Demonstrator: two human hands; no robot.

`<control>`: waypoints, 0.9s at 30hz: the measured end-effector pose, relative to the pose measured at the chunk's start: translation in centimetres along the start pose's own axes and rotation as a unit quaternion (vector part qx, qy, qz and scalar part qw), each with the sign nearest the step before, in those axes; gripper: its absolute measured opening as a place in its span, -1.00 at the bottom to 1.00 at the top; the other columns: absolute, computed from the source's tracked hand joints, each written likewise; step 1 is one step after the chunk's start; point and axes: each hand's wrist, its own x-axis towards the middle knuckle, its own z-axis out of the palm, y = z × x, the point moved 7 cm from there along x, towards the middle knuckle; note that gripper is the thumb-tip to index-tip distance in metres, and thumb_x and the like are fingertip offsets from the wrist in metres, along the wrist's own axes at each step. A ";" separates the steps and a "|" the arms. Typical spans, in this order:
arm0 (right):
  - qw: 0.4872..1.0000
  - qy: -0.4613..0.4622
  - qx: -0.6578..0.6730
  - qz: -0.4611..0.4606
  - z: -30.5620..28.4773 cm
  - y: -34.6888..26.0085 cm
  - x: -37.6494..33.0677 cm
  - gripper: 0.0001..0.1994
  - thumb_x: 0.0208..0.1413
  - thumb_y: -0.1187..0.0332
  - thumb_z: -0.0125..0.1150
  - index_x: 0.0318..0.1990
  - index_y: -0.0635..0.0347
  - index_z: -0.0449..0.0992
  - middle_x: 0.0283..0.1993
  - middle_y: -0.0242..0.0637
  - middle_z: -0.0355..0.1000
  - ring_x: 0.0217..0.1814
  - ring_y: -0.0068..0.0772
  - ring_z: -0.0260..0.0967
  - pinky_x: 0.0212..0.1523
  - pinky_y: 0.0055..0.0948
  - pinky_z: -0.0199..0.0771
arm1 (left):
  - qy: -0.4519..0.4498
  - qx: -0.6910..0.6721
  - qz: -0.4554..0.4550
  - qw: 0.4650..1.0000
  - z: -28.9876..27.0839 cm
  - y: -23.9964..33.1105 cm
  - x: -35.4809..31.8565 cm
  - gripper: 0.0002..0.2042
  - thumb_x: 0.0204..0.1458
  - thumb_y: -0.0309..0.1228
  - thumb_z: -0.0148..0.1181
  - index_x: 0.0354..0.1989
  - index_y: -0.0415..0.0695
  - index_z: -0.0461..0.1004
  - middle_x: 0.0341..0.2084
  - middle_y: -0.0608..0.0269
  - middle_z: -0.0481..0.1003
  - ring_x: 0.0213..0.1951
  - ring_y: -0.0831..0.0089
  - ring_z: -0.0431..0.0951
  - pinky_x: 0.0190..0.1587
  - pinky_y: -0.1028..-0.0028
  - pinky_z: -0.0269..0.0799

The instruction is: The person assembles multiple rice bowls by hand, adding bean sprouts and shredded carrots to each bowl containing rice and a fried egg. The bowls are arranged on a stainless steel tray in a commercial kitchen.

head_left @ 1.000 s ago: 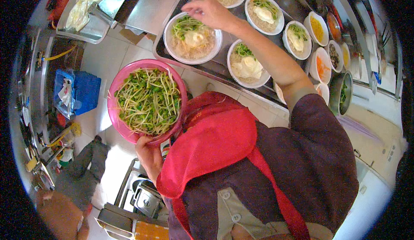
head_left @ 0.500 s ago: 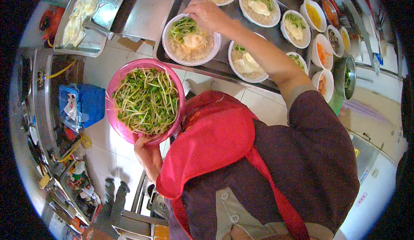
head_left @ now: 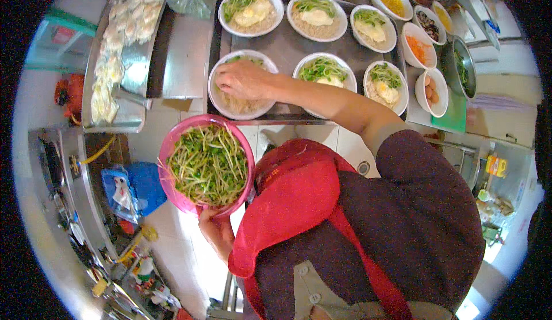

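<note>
My left hand [head_left: 217, 232] grips the lower edge of a pink basin [head_left: 250, 160], holding it up beside the tray. Pale-stemmed green sprouts [head_left: 208, 162] fill the basin. My right hand [head_left: 244, 80] is curled down over a white bowl of rice [head_left: 244, 112] at the tray's near left corner. Its fingertips are hidden, so what they hold cannot be made out. Some greens [head_left: 253, 61] show behind the hand, which covers the middle of the bowl. Next to it stands another bowl [head_left: 296, 67] with sprouts and egg, partly behind my right forearm.
Several similar bowls stand on the dark metal tray [head_left: 276, 50]. Fried eggs [head_left: 123, 33] lie in a metal pan at the left. Bowls of shredded carrot [head_left: 418, 50], yellow shreds [head_left: 391, 1] and whole eggs [head_left: 430, 93] line the right side. A blue bin [head_left: 146, 188] stands below left.
My right hand has moved from the bowl's far rim to over its middle, now covering the egg. The view has shifted, and my left hand still holds the basin.
</note>
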 end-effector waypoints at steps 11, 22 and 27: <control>0.969 -0.075 -0.131 0.197 -1.4 6.4 -4.9 -0.90 -0.19 0.39 0.14 -0.54 0.23 0.48 -0.43 -0.07 0.39 -0.37 -0.03 0.39 -0.37 -0.12 0.40 | -0.046 -0.036 -0.011 0.998 -0.4 -0.1 1.3 -0.29 -0.38 -0.67 -0.14 0.17 -0.14 0.13 -0.02 0.07 0.32 0.06 0.10 0.31 0.08 0.06 0.32; 0.957 0.021 -0.061 0.284 -7.7 5.8 -9.3 -0.90 -0.16 0.34 0.18 -0.46 0.11 0.54 -0.46 -0.19 0.44 -0.38 -0.13 0.42 -0.36 -0.18 0.40 | -0.065 0.008 -0.023 0.998 0.2 0.7 1.2 -0.33 -0.35 -0.64 -0.10 0.14 -0.15 0.17 0.03 0.04 0.30 0.05 0.11 0.33 0.09 0.09 0.30; 0.962 -0.033 -0.136 0.235 -3.5 5.9 -8.1 -0.92 -0.13 0.38 0.16 -0.46 0.14 0.50 -0.46 -0.20 0.40 -0.36 -0.07 0.38 -0.37 -0.14 0.36 | -0.075 0.009 -0.034 0.997 0.3 1.2 1.6 -0.29 -0.39 -0.66 -0.11 0.16 -0.12 0.15 0.04 0.05 0.29 0.07 0.08 0.31 0.10 0.04 0.28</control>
